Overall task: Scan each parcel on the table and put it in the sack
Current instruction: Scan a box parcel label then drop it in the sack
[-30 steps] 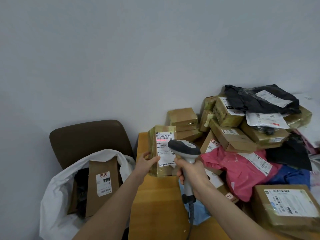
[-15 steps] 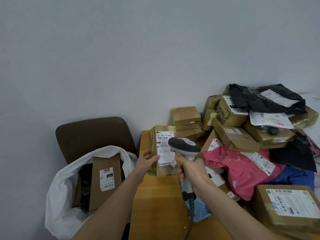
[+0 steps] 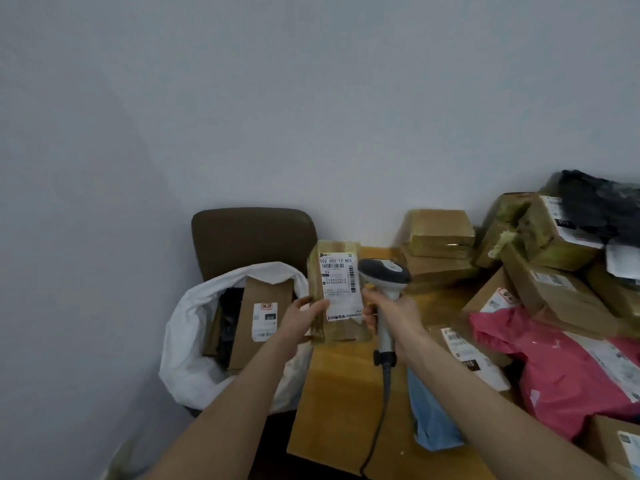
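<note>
My left hand (image 3: 302,315) grips a small tape-wrapped brown parcel (image 3: 336,293) upright by its lower left edge, white label facing me. My right hand (image 3: 393,313) holds a grey and white handheld scanner (image 3: 383,276) by its handle, head right beside the parcel's right edge; its cable hangs down over the wooden table (image 3: 343,403). The white sack (image 3: 194,344) stands open to the left of the table, below the parcel, with a brown labelled parcel (image 3: 259,320) and dark items inside.
A brown chair (image 3: 252,237) stands behind the sack against the grey wall. On the table's right lie heaped parcels: brown boxes (image 3: 441,233), a pink bag (image 3: 561,372), a black bag (image 3: 602,202), a blue bag (image 3: 433,414).
The red scan line on the label has gone out. My view has swung left, and the parcel in my left hand has shifted toward the sack; the scanner stays beside it.
</note>
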